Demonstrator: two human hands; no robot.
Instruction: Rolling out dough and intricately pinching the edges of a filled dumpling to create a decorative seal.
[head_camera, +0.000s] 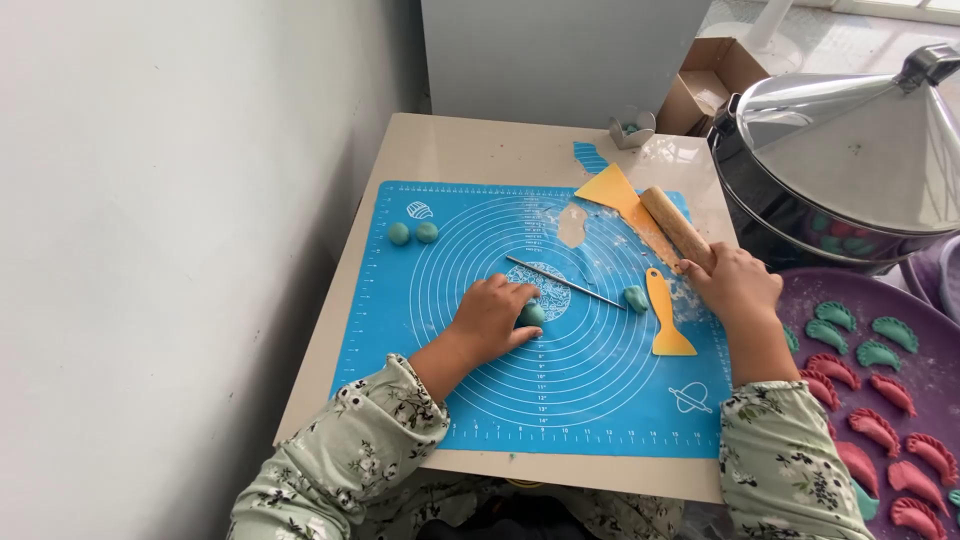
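Left hand (492, 315) cupped over small teal dough ball (531, 314) mid-frame on blue silicone mat (600, 400); right hand (735, 283) closed around wooden rolling pin (676, 226), center right.

You get bright, even daylight from upper right; glare on steel lid (860, 140); soft shadows under hands; sharp focus; slight edge distortion.

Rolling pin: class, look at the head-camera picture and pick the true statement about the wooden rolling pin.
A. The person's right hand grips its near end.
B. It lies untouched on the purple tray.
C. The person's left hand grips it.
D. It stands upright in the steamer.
A: the right hand closes round the near end of the rolling pin, while the left hand rests on a green dough ball on the blue mat.
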